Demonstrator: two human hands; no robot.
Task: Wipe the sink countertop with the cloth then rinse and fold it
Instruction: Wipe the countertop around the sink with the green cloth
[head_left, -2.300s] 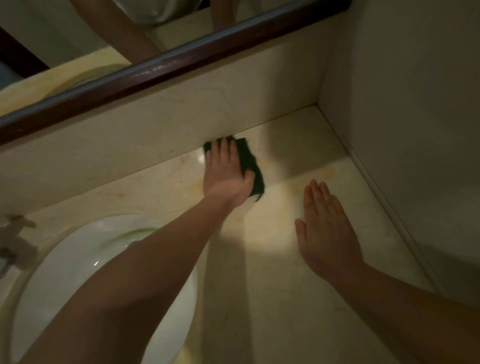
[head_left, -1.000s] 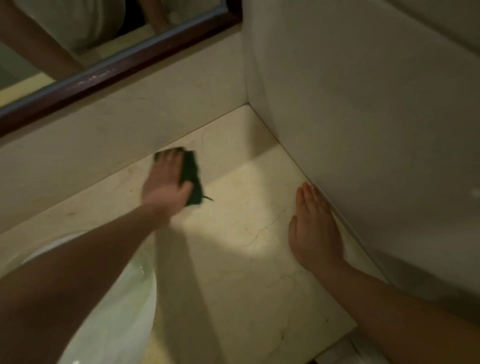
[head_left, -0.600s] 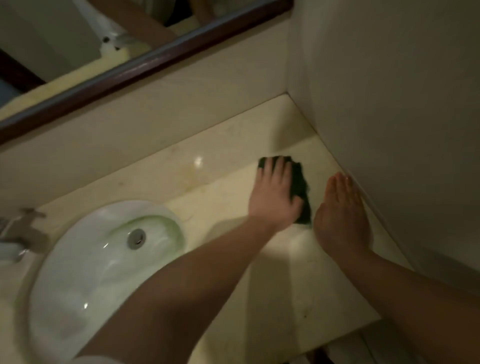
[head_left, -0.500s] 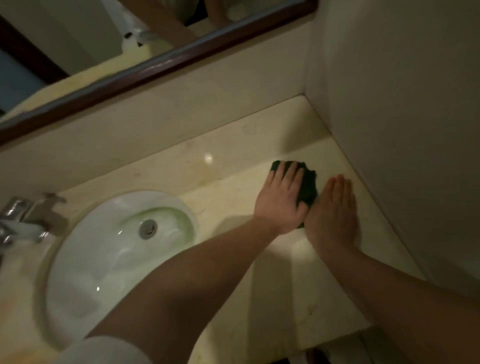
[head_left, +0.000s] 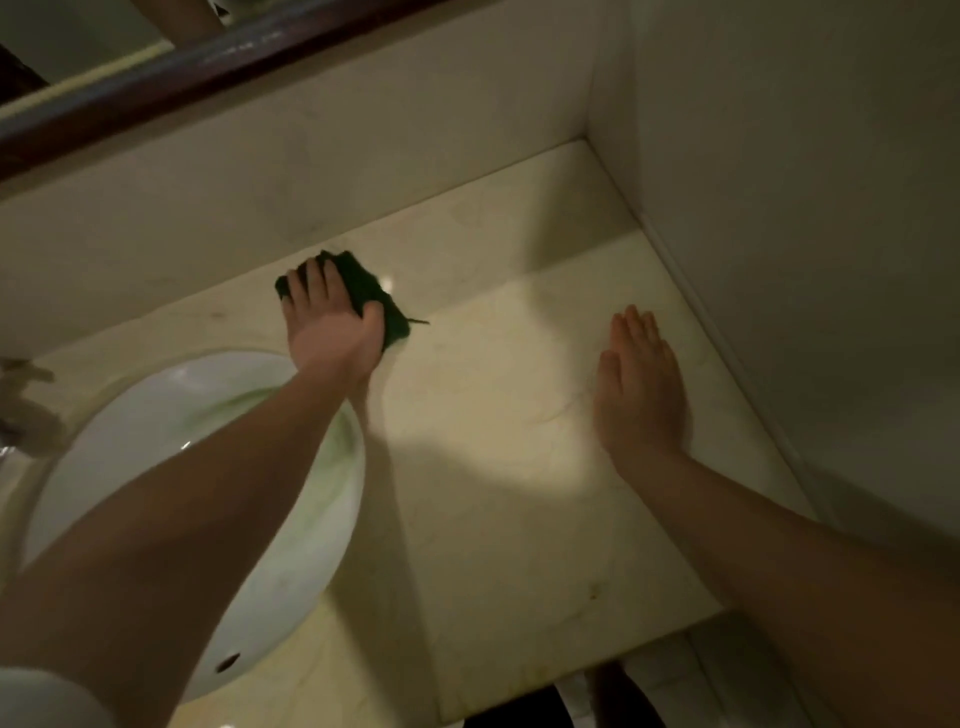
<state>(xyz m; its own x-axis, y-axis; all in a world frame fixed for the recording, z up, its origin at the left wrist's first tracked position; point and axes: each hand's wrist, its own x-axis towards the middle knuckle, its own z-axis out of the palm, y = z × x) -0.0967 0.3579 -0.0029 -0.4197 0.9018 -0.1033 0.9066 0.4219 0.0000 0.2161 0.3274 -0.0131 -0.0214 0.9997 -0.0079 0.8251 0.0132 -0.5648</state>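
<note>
Fingers (head_left: 310, 285) of the left hand (head_left: 332, 330) lay straight, pressing the dark cloth (head_left: 366, 291) onto the desk (head_left: 493, 493). The right hand (head_left: 641, 387) rested flat well apart, fingers released.

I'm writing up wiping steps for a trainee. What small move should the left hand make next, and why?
Probably sweep the cloth rightward along the backsplash toward the right hand. The left hand presses it flat on the countertop at the back edge, just behind the sink rim, with countertop likely left to cover between the two hands.
</note>
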